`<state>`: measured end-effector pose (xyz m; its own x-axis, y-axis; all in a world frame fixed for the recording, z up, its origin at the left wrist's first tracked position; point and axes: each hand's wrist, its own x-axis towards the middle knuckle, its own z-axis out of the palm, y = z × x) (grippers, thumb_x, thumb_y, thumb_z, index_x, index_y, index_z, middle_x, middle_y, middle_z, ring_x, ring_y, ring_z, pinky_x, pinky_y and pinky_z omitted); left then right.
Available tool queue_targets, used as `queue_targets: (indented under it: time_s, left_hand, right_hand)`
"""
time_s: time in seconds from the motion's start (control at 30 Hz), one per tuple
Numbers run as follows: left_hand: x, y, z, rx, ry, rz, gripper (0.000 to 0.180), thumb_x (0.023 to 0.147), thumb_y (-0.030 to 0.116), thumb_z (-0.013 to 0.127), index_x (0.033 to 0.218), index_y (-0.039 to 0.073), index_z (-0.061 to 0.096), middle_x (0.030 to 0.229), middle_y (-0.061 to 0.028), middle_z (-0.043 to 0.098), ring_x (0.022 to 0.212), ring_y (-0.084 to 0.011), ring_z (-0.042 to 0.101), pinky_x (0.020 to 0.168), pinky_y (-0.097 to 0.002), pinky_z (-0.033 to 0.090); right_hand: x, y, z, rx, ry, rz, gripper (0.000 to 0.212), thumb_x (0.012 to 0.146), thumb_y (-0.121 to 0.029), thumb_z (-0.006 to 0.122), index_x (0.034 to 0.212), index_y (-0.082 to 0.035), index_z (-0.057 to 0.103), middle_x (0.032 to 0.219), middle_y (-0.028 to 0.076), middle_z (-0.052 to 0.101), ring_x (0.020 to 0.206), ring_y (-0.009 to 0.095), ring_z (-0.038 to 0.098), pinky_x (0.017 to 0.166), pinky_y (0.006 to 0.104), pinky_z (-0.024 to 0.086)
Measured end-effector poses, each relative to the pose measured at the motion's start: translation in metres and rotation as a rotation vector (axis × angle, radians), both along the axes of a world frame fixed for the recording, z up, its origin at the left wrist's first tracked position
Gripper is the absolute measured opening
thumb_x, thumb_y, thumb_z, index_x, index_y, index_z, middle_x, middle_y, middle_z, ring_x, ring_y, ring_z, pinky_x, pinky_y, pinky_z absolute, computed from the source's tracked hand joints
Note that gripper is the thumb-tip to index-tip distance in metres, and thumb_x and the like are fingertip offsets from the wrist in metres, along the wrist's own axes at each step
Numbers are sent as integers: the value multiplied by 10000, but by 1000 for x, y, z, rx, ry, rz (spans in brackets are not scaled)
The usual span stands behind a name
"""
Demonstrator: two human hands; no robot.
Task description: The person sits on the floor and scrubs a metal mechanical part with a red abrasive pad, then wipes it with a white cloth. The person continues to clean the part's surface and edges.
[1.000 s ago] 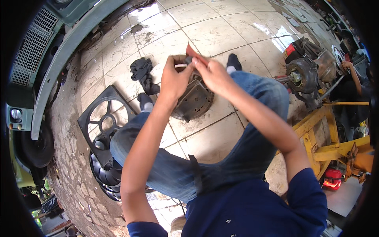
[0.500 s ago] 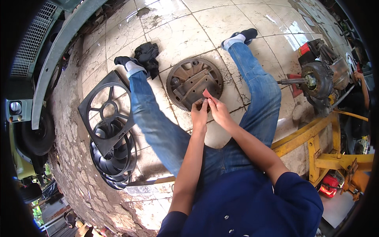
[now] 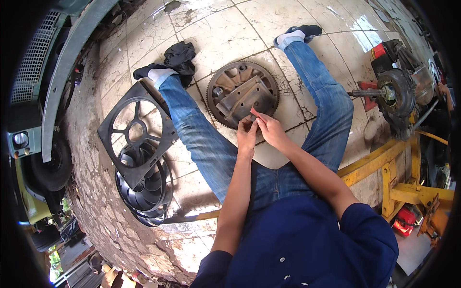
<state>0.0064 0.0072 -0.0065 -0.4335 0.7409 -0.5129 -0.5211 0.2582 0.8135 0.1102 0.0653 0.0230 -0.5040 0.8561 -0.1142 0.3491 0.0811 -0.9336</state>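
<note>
Between my spread legs a toothed flywheel (image 3: 214,109) lies flat on the tiles, and a brown metal block with bolt holes (image 3: 246,100) rests on it. Over the block's near edge my two hands meet. The fingers of my right hand (image 3: 272,130) are closed on a strip of red sandpaper (image 3: 258,114), whose tip points up and left. My left hand (image 3: 247,136) is pinched beside it, around something small and dark that I cannot make out. The fingertips touch or nearly touch.
A black fan shroud (image 3: 108,128) leans over a black fan (image 3: 146,197) at left. A dark cloth (image 3: 180,55) lies by my left foot. At right stand a greasy axle assembly (image 3: 396,93) and a yellow metal frame (image 3: 370,165). A vehicle bumper (image 3: 55,98) juts in far left.
The view has shifted a little, so the flywheel, my legs and hands appear slightly further right. My hands stay together, with the red sandpaper still in the right one.
</note>
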Motion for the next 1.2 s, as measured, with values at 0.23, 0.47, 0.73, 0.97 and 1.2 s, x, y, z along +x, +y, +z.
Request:
queue_targets:
  time_s: [0.23,0.47,0.73,0.97,1.2]
  left_hand:
    - [0,-2,-14,-17,-18,25,265,932,92,622,1150,-3,506,1046,-77,570,892,-147,590,773,-291,515]
    - [-1,2,-4,-4,-115,73,295,908,102,664,1155,-17,556,1075,-88,601,969,-156,589,879,-286,485]
    - [1,-1,-1,-60,125,-23,268,891,117,692,1095,-20,584,1004,-80,627,941,-147,589,844,-268,479]
    - [1,-3,-1,-41,201,-131,331,917,91,644,1189,-38,508,1087,-126,588,980,-196,605,871,-326,530]
    - [-1,-4,-12,-6,103,-100,326,904,84,657,1178,-30,521,1085,-127,599,1003,-179,584,851,-291,506]
  right_hand:
    - [0,0,-8,42,-24,56,362,989,-181,473,1338,-100,528,1208,167,621,1079,332,604,902,380,483]
    - [1,4,-1,-153,-129,14,340,996,-204,467,1291,-62,558,1167,201,631,1060,351,610,890,384,486]
    - [2,-2,-16,-80,-58,-39,350,995,-265,470,1211,-19,592,1051,241,654,995,390,626,831,410,494]
    - [5,5,-23,-126,-160,-25,342,988,-264,477,1166,-8,618,1027,247,659,954,391,637,811,419,501]
    - [1,2,-7,-123,-126,-27,328,990,-209,462,1233,-31,591,1091,208,657,1018,367,626,861,395,493]
